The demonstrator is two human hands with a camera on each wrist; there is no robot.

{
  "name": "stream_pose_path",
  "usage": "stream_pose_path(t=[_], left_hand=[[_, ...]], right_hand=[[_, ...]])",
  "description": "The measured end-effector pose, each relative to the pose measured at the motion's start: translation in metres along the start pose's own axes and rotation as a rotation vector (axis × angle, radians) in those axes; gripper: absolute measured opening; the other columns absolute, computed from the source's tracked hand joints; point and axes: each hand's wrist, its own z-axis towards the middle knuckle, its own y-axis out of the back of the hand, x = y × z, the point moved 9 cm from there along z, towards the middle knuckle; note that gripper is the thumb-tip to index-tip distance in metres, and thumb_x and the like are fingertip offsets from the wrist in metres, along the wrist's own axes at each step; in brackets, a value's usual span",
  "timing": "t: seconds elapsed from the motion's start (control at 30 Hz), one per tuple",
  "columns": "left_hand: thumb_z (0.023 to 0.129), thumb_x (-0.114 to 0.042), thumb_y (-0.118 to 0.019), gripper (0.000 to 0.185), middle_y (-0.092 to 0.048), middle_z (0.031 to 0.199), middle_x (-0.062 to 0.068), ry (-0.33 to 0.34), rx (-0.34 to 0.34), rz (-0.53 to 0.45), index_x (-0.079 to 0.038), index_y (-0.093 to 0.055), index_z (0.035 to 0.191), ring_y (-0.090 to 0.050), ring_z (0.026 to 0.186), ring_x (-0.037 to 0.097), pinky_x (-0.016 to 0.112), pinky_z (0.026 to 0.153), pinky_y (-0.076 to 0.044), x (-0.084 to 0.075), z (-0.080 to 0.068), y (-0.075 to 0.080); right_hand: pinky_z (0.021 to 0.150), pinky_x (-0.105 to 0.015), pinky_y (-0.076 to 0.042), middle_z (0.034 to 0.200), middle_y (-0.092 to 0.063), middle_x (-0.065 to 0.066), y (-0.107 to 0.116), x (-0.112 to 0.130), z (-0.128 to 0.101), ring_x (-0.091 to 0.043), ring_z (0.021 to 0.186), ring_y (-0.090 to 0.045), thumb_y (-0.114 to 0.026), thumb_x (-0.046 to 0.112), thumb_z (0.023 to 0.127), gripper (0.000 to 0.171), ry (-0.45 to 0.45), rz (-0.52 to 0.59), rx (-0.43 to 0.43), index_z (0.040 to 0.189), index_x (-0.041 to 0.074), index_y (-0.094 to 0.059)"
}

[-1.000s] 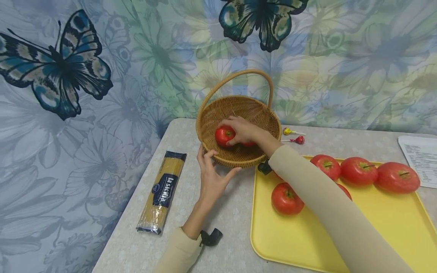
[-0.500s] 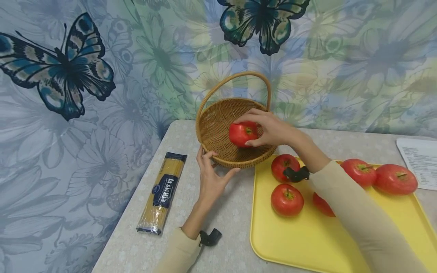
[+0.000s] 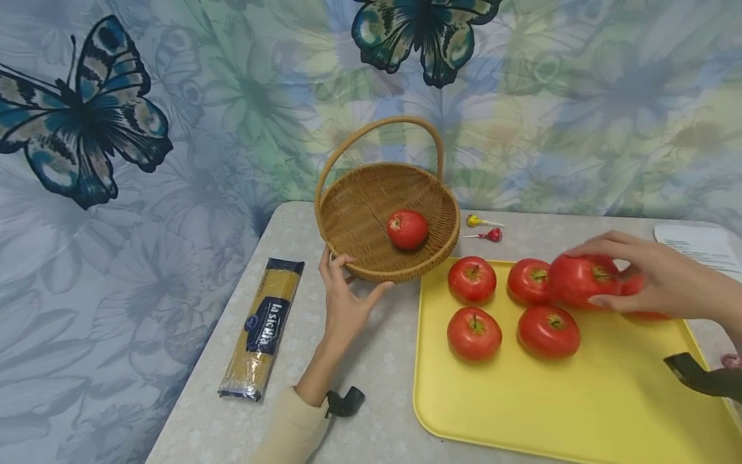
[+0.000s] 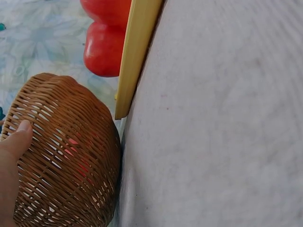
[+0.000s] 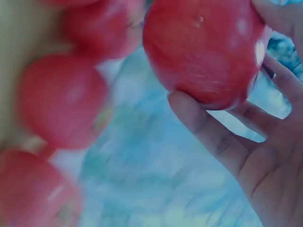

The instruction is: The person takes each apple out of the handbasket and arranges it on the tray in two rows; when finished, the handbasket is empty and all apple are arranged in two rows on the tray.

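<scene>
My left hand (image 3: 346,308) grips the near rim of a wicker basket (image 3: 355,212), which tilts toward me. In the left wrist view its thumb (image 4: 21,135) lies on the basket's woven outside. One red apple (image 3: 408,229) rests inside the basket. With my right hand (image 3: 655,277) I hold another apple (image 3: 584,281) between thumb and fingers, over the back part of the yellow tray (image 3: 556,412). The right wrist view shows this held apple (image 5: 203,52) close up, beside a blurred row of other apples (image 5: 64,101). Several apples (image 3: 474,334) lie on the tray in two rows.
To the left lies a pack of spaghetti (image 3: 262,332). Behind the tray are a yellow lollipop (image 3: 474,220) and a red lollipop (image 3: 494,234). A printed sheet (image 3: 695,245) lies at the back right. A butterfly-patterned cloth (image 3: 232,129) hangs behind the table.
My right hand has moved right, from inside the basket to over the tray. A second ago two red apples showed in the basket; now one does. The left hand keeps its grip.
</scene>
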Motion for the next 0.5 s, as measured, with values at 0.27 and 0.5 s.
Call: stream_pose_path(t=[0.27,0.5], left_hand=[[0.074,-0.041,-0.085,0.075,-0.002,0.161,0.012,-0.015,-0.008,0.0,-0.014,-0.036,0.124,-0.029,0.143,0.039,0.045,0.094,-0.052,0.002,0.001,0.004],[0.074,-0.039,-0.085,0.076,-0.002,0.16,0.014,-0.033,0.008,0.005,-0.012,-0.035,0.125,-0.029,0.143,0.041,0.044,0.095,-0.052,0.001,0.001,-0.002]], right_hand=[[0.051,-0.02,-0.046,0.119,-0.048,0.015,-0.041,-0.043,-0.06,0.004,0.086,-0.046,-0.089,0.017,0.07,0.068,-0.059,0.104,0.073,0.13,0.021,-0.058],[0.058,-0.018,-0.046,0.116,-0.056,0.009,-0.064,-0.055,-0.076,0.005,0.092,-0.044,-0.089,0.028,0.069,0.063,-0.078,0.036,0.067,0.125,0.024,-0.06]])
